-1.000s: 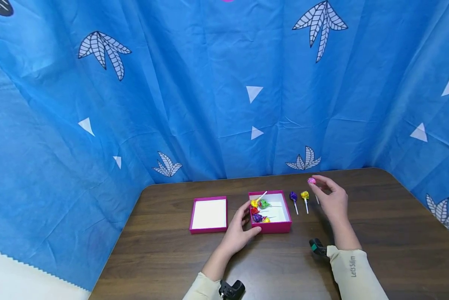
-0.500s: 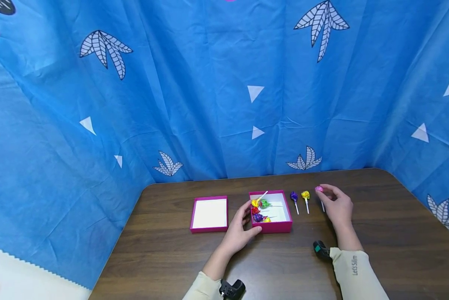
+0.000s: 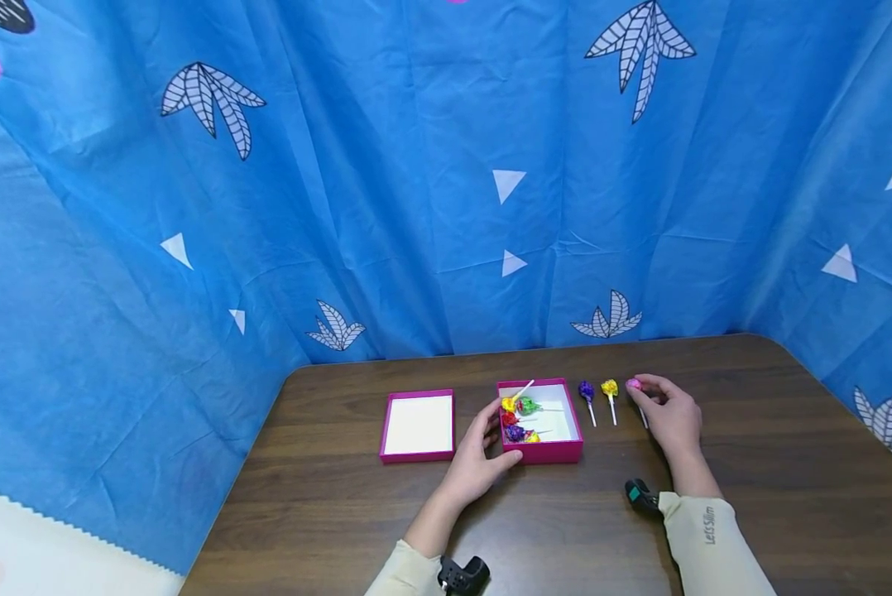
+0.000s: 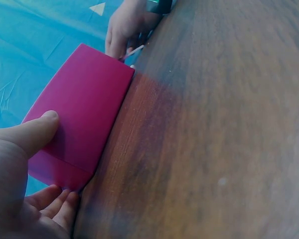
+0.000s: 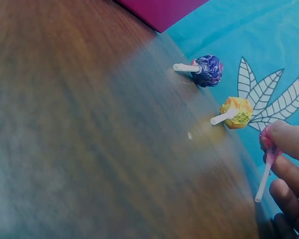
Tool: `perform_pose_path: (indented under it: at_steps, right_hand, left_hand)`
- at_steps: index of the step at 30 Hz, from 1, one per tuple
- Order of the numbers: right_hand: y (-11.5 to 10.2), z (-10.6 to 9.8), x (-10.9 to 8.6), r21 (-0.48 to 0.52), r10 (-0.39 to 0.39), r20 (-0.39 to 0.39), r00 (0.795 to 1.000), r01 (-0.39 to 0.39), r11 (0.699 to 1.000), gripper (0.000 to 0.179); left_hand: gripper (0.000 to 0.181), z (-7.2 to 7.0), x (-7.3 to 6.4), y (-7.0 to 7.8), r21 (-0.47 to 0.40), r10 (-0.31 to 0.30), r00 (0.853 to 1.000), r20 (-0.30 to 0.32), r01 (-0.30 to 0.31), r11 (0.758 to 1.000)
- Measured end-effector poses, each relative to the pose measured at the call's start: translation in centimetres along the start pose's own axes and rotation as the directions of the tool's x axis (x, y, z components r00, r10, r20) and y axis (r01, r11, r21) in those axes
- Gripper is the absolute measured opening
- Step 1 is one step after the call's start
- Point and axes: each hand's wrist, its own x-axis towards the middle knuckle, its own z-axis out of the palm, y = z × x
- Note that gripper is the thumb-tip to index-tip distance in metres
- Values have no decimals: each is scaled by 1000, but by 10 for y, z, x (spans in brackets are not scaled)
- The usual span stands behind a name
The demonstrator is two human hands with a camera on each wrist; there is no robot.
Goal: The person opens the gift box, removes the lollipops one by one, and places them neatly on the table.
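My right hand (image 3: 673,418) pinches a pink lollipop (image 5: 265,142) by its wrapped head, its white stick pointing down toward the table. Beside it a yellow lollipop (image 3: 610,387) and a purple lollipop (image 3: 586,391) lie on the wood in a row, sticks toward me. With my left hand (image 3: 472,468) I hold the near left corner of an open magenta box (image 3: 553,452); the left wrist view shows the thumb on its front wall and fingers around the side. Inside, several lollipops lie toward the left, among them a green lollipop (image 3: 526,406) and a red one.
A magenta lid (image 3: 418,424) with a white inside lies left of the box. Behind the brown wooden table (image 3: 327,513) hangs a blue curtain (image 3: 416,207) with leaf prints, reaching round both sides.
My right hand has moved right and lower with the pink lollipop, bringing it into line beside the yellow one. The left hand stays on the box.
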Motion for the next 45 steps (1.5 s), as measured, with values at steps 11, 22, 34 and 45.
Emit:
perform_pose_path:
  at_steps: [11, 22, 34, 45]
  right_hand:
    - [5, 1, 2, -124, -56, 12, 998, 57, 991, 46]
    - [2, 7, 3, -170, -99, -31, 995, 93, 981, 40]
    - [2, 8, 0, -159, -64, -11, 998, 62, 985, 44]
    - [3, 6, -1, -126, -76, -18, 997, 73, 989, 44]
  left_hand:
    - [80, 2, 1, 0, -3, -1, 1000, 4, 1, 1000]
    - [79, 1, 1, 0, -23, 9, 1000, -2, -9, 1000]
    - [81, 0, -2, 1, -7, -19, 1000, 1, 19, 1000]
    - [81, 0, -2, 3, -10, -24, 1000, 2, 24, 1000]
